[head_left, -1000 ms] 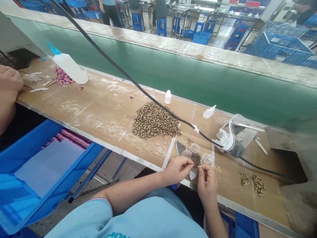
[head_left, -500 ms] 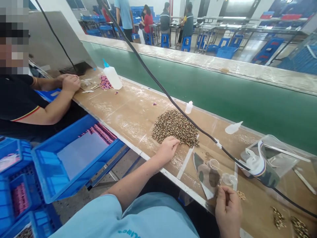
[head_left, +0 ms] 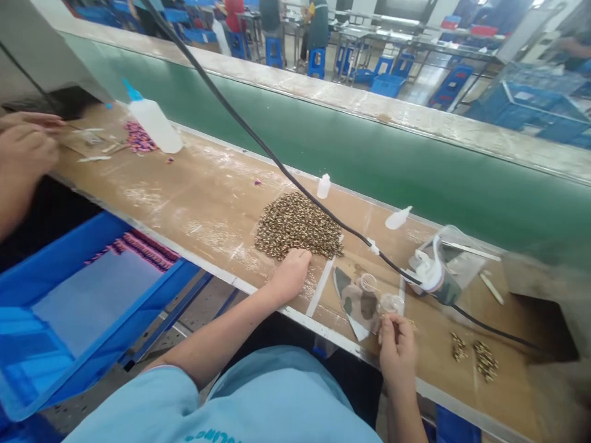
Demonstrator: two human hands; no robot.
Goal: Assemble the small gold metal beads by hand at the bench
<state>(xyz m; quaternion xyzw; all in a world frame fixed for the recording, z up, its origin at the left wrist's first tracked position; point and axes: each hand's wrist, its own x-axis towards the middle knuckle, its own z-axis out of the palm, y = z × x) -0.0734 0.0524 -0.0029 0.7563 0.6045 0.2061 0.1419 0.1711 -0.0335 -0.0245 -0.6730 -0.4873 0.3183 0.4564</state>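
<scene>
My left hand (head_left: 292, 274) rests at the near edge of a heap of small gold-and-dark pieces (head_left: 299, 224), its fingers curled together. Whatever lies between those fingertips is hidden. Close to a small clear cup (head_left: 391, 304), my right hand (head_left: 398, 344) is closed in a pinch, and anything in it is too small to make out. A second clear cup (head_left: 368, 283) stands on a camouflage-patterned piece (head_left: 354, 303) left of the right hand. Two little groups of gold-and-dark pieces (head_left: 484, 361) lie farther right.
A black cable (head_left: 249, 132) crosses above the table. White bottles (head_left: 156, 126) stand or lie toward the far side, beside a green surface (head_left: 277, 126). At left, a co-worker's hands (head_left: 30, 144) are over the table, and a blue bin (head_left: 106, 307) sits below its edge.
The view has swung right, so the table's contents appear farther left. My left hand stays at the heap's edge and my right hand by the clear cup, both still closed.
</scene>
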